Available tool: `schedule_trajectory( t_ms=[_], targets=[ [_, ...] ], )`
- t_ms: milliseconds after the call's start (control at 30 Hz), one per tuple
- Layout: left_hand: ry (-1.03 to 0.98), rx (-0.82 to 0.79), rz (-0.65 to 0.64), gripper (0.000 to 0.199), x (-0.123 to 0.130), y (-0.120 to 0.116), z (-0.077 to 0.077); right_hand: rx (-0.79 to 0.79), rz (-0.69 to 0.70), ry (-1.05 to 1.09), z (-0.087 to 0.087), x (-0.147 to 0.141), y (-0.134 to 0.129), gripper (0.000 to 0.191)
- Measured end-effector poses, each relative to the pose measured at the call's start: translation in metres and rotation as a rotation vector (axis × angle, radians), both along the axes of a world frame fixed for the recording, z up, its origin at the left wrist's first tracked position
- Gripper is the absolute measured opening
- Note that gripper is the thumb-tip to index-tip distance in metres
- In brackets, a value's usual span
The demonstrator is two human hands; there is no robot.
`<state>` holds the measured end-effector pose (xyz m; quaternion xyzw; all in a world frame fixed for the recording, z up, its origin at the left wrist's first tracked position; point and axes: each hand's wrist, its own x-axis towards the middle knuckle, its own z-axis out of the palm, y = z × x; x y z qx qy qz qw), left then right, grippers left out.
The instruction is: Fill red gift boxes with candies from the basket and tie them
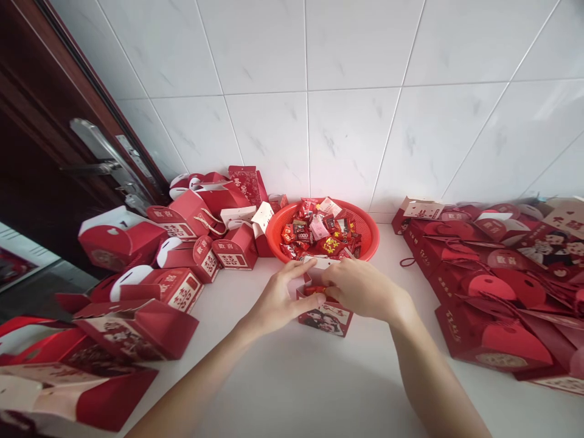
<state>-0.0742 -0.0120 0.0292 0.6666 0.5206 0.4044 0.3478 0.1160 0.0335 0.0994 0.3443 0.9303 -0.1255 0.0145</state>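
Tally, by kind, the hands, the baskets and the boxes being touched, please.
Hands: 2 (left hand, right hand)
Baskets: 1 (red basket)
Boxes being touched: 1 (small picture box)
Total: 4

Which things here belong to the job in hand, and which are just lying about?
Seemingly part of the job:
Open red printed box, with the left hand and right hand at it
Red plastic basket
Wrapped sweets in it

Not being handled:
Red gift boxes on the left, perhaps related
Red gift boxes on the right, likewise
Door handle
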Motion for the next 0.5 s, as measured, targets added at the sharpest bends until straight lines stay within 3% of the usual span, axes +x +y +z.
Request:
schedule_trajectory(
  t_ms=[200,433,500],
  targets=[
    [0.053,0.0,0.019,0.07,0.001,0.0,0.001,-0.016,0.036,0.035,0.0,-0.003,-0.006,0.017],
    [0.067,0.051,-0.015,0.066,0.001,0.001,0.001,-0.315,0.264,-0.161,0.004,-0.018,0.025,0.024],
    [0.075,0.068,-0.017,0.064,0.0,0.001,0.0,-0.355,0.271,-0.235,0.004,-0.025,0.033,0.021]
  ],
)
